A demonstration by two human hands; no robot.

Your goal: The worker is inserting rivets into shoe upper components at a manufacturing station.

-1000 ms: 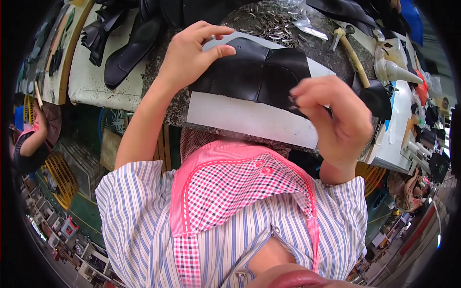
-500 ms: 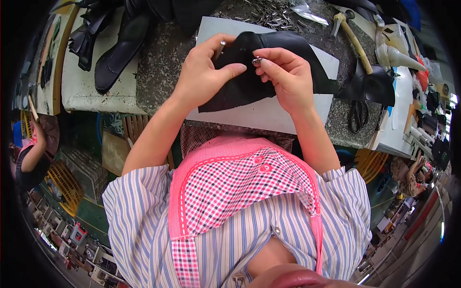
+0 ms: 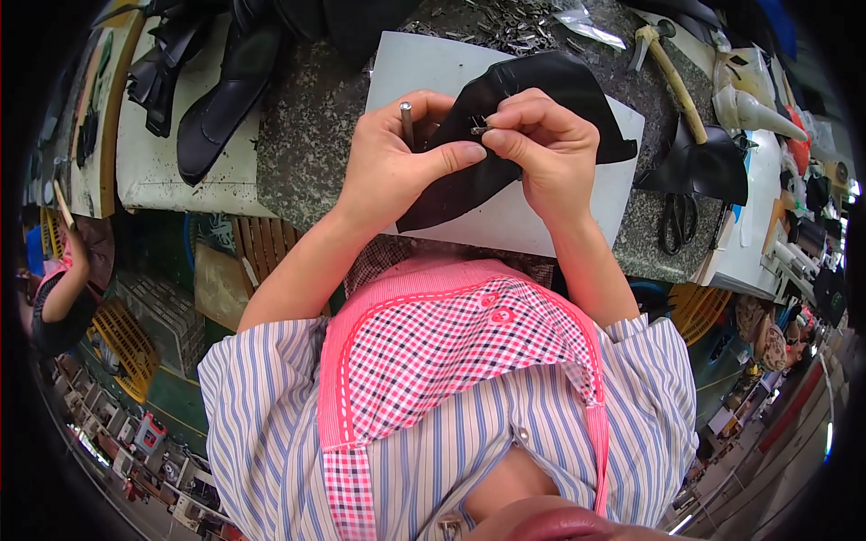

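A black leather piece [image 3: 564,90] lies over a white board [image 3: 419,63] in front of me. My left hand [image 3: 383,167] is curled at its left edge, with a short metal rod [image 3: 407,124] standing between thumb and fingers. Its thumb reaches across the leather. My right hand [image 3: 555,149] pinches a small shiny metal fitting [image 3: 478,126], perhaps a buckle, against the leather's surface. The two thumbs are close together there. The fingers of my left hand are partly hidden behind the leather.
Small metal pieces [image 3: 492,27] are heaped at the back beside a clear plastic bag [image 3: 591,27]. To the right lie a wooden-handled hammer [image 3: 677,81], another black leather piece [image 3: 708,171] and black scissors [image 3: 677,221]. Black shoe-shaped leather parts [image 3: 221,117] lie left. Another person's arm [image 3: 68,279] shows far left.
The leather has turned anticlockwise, its right end rising. My left hand has shifted slightly right, and the rod now stands more upright in it. My right hand still pinches the fitting, now lower on the leather.
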